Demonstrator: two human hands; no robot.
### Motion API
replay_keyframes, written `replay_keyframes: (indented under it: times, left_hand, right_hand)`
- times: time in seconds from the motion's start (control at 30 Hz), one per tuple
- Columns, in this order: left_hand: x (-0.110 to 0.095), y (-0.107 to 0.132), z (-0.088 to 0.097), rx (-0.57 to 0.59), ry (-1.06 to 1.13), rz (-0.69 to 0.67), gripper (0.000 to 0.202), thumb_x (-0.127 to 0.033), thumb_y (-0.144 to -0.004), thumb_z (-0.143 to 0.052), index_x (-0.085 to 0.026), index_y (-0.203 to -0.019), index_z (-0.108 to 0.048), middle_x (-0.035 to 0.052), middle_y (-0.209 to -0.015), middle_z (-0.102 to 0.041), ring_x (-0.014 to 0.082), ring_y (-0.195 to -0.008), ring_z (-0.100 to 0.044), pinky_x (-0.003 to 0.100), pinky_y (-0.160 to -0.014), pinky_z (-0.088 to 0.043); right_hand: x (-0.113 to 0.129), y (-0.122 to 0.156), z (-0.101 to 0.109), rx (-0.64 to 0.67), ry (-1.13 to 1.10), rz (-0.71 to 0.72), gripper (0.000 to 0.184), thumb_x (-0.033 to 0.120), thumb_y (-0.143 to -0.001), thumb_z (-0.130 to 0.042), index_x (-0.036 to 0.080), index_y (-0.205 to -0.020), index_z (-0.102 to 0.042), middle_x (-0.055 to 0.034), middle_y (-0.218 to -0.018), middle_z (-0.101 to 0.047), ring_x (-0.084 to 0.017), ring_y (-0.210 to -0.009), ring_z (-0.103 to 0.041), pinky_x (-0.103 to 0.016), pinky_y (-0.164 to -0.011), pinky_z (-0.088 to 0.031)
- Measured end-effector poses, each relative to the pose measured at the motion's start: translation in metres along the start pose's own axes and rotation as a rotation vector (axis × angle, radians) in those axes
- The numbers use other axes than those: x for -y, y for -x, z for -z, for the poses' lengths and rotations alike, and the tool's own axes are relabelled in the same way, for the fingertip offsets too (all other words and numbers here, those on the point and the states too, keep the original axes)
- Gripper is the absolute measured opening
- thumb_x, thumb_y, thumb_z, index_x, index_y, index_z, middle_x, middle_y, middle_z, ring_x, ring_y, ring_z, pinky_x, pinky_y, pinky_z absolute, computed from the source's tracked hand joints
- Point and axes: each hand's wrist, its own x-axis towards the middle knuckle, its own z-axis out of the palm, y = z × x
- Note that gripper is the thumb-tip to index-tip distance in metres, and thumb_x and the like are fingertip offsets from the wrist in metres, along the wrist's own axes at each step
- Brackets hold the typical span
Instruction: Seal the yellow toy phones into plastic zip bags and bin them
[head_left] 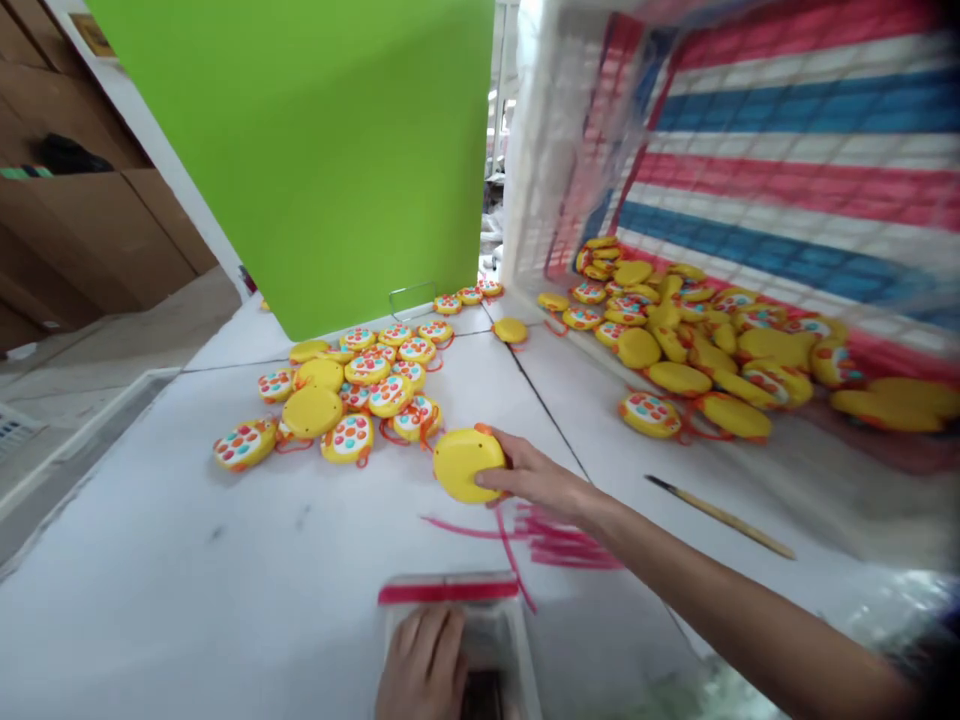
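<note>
My right hand (529, 475) reaches across the white table (187, 590) and grips a yellow round toy (463, 463), its plain back turned up. Just beyond it lies a pile of the same toys (352, 385), several showing coloured buttons and orange cords. At the bottom edge my left hand (424, 665) lies with fingers curled on a clear bag with a red strip (450, 592). Something dark shows inside the bag.
A woven sack with red, white and blue stripes (772, 150) lies open on the right, spilling a heap of yellow toys (697, 340). A green panel (322, 140) stands at the back. A thin brush (720, 515) and red marker scribbles (555, 540) lie near my right arm.
</note>
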Motion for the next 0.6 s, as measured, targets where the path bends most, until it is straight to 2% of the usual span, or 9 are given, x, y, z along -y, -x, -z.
replay_keyframes:
  times: [0.03,0.1,0.23,0.33,0.43,0.5,0.6]
  left_hand:
    - [-0.003,-0.001,0.001,-0.01,-0.034,0.006,0.031,-0.021,-0.086,-0.045,-0.022,-0.117,-0.052,0.0099,-0.101,-0.064,0.0239,-0.09,-0.06,0.037,-0.075,-0.051]
    - [-0.011,-0.006,0.008,-0.014,-0.081,0.038,0.028,-0.019,-0.086,-0.044,-0.018,-0.112,-0.054,0.0104,-0.098,-0.064,0.0239,-0.087,-0.059,0.037,-0.074,-0.05]
    - [-0.025,-0.021,0.024,0.114,-0.089,0.138,0.018,-0.013,-0.084,-0.043,-0.018,-0.079,-0.059,0.0055,-0.077,-0.06,0.0209,-0.072,-0.054,0.036,-0.066,-0.045]
    - [-0.029,-0.028,0.031,0.181,-0.111,0.159,0.018,-0.011,-0.083,-0.043,-0.018,-0.073,-0.057,0.0053,-0.077,-0.059,0.0219,-0.075,-0.053,0.038,-0.07,-0.044]
    - [-0.027,-0.027,0.033,0.179,-0.063,0.224,0.012,-0.013,-0.082,-0.046,-0.018,-0.077,-0.057,0.0061,-0.081,-0.059,0.0232,-0.078,-0.052,0.042,-0.074,-0.044]
    - [-0.024,-0.023,0.033,0.138,0.048,0.325,0.01,-0.015,-0.079,-0.051,-0.018,-0.087,-0.056,0.0067,-0.088,-0.059,0.0239,-0.083,-0.053,0.042,-0.077,-0.045]
    - [-0.018,-0.014,0.03,0.05,0.243,0.442,0.039,-0.015,-0.075,-0.054,-0.018,-0.113,-0.047,0.0092,-0.108,-0.057,0.025,-0.099,-0.051,0.044,-0.085,-0.044]
  right_hand:
    - [-0.003,0.008,-0.007,0.045,-0.043,-0.024,0.041,0.025,-0.076,-0.054,0.018,-0.115,-0.043,-0.0049,-0.102,-0.06,-0.017,-0.088,-0.06,-0.022,-0.059,-0.051]
    - [-0.01,0.018,-0.016,0.036,0.077,-0.053,0.037,0.02,-0.074,-0.055,0.017,-0.11,-0.047,-0.0046,-0.097,-0.061,-0.017,-0.084,-0.059,-0.024,-0.061,-0.05]
    - [-0.017,0.023,-0.017,-0.166,0.369,-0.015,0.041,0.01,-0.07,-0.055,0.014,-0.11,-0.048,-0.0046,-0.088,-0.057,-0.018,-0.081,-0.055,-0.032,-0.072,-0.047]
    - [-0.007,0.029,-0.016,-0.231,0.322,0.016,0.046,0.018,-0.078,-0.05,0.017,-0.122,-0.038,-0.0057,-0.096,-0.054,-0.017,-0.08,-0.053,-0.029,-0.065,-0.049]
    - [0.004,0.041,-0.023,-0.169,0.095,0.002,0.049,0.033,-0.082,-0.05,0.019,-0.126,-0.033,-0.0065,-0.101,-0.052,-0.016,-0.079,-0.055,-0.022,-0.05,-0.049]
    - [0.005,0.053,-0.031,-0.089,0.007,-0.039,0.048,0.037,-0.08,-0.053,0.019,-0.123,-0.039,-0.0062,-0.1,-0.053,-0.017,-0.082,-0.055,-0.021,-0.05,-0.05]
    - [0.0,0.071,-0.043,0.037,-0.053,-0.135,0.052,0.035,-0.077,-0.058,0.019,-0.123,-0.04,-0.0068,-0.103,-0.055,-0.019,-0.087,-0.056,-0.022,-0.054,-0.052]
